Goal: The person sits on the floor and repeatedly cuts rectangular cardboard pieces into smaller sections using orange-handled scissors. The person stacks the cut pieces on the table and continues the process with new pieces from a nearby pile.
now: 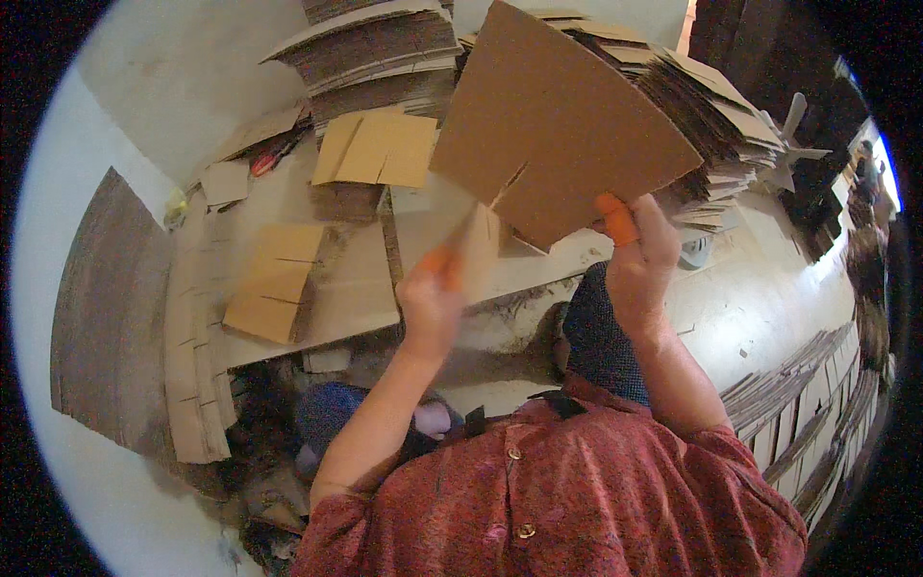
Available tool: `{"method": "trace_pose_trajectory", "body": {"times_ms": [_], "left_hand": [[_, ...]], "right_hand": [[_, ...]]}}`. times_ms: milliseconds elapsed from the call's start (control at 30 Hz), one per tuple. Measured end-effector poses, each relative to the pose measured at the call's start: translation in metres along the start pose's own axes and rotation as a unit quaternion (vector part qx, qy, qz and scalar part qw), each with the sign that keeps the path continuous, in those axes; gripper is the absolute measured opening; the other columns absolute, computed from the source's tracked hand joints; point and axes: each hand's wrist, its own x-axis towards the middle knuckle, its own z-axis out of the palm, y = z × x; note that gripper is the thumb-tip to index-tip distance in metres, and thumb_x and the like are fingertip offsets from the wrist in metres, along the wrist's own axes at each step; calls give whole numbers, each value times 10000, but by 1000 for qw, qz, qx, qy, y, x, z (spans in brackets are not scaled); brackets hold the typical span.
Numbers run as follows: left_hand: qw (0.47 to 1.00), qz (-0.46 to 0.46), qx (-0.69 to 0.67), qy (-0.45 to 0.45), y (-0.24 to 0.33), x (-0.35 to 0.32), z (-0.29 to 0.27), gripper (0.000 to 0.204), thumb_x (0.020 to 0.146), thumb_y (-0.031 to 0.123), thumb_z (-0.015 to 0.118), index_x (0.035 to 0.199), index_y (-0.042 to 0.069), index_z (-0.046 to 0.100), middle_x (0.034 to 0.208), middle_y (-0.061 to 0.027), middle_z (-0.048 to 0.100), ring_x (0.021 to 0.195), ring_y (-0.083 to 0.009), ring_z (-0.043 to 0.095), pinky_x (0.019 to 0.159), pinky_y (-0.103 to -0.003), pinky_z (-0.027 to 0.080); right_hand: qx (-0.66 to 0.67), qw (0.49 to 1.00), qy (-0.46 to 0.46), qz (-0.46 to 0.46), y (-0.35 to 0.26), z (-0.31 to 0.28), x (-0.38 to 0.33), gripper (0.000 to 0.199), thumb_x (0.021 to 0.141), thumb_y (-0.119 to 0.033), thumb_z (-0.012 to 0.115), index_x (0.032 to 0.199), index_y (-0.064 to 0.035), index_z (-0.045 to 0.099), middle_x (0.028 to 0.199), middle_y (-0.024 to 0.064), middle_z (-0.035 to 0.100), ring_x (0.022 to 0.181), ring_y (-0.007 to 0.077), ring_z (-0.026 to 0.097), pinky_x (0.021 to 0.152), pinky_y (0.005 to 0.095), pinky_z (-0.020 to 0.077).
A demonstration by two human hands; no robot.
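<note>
My right hand (642, 245) grips the lower right corner of a large brown cardboard sheet (567, 125), which is tilted up in front of me. A short slit runs in from the sheet's lower left edge. My left hand (433, 293), smeared by motion, is closed on a smaller cardboard piece (479, 245). The small piece's upper end meets the sheet by the slit; how far it goes in I cannot tell. Orange coverings wrap fingers on both hands.
Slitted cardboard pieces (277, 279) lie at the left of the table (358, 298), with a small pile (380, 149) behind. Tall cardboard stacks (385, 58) rise at the back, another (716, 106) behind the sheet. A red-handled tool (264, 163) lies far left. Slotted cardboard (798, 394) stands at right.
</note>
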Motion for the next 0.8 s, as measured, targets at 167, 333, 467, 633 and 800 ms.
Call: {"method": "trace_pose_trajectory", "body": {"times_ms": [167, 333, 467, 633, 800], "left_hand": [[999, 44, 30, -3, -5, -8, 8, 202, 830, 94, 597, 987, -32, 616, 906, -82, 644, 818, -135, 574, 758, -264, 451], [997, 78, 8, -1, 12, -11, 8, 186, 831, 95, 592, 971, -22, 621, 905, -103, 648, 829, -182, 596, 767, -285, 455], [991, 117, 58, 1, 10, -14, 8, 177, 820, 85, 596, 962, -17, 623, 888, -122, 650, 821, -215, 607, 761, -304, 460], [984, 169, 56, 20, 14, -14, 11, 149, 807, 63, 596, 930, -17, 622, 852, -144, 647, 769, -234, 618, 712, -317, 471], [978, 203, 55, 5, 34, -20, 17, 71, 790, 29, 598, 841, -19, 607, 796, -159, 629, 701, -279, 617, 638, -325, 474]], "right_hand": [[26, 999, 18, -15, 3, -11, 4, 99, 776, 0, 604, 723, -22, 524, 593, 92, 494, 498, 136, 428, 472, 266, 368], [0, 1000, 15, -27, 3, -20, 4, 102, 773, 1, 603, 715, -25, 523, 590, 88, 507, 489, 155, 447, 471, 265, 371], [21, 999, 20, -23, 3, -17, 3, 108, 777, -16, 607, 709, -27, 524, 573, 106, 495, 480, 164, 419, 461, 274, 364], [-109, 993, -20, -48, 7, -26, 4, 161, 786, -33, 601, 668, -32, 491, 568, 144, 463, 461, 200, 418, 447, 312, 361], [-65, 988, -138, 26, 39, -13, -29, 72, 810, 21, 543, 865, -10, 578, 682, 132, 594, 547, 188, 547, 501, 281, 411]]}}
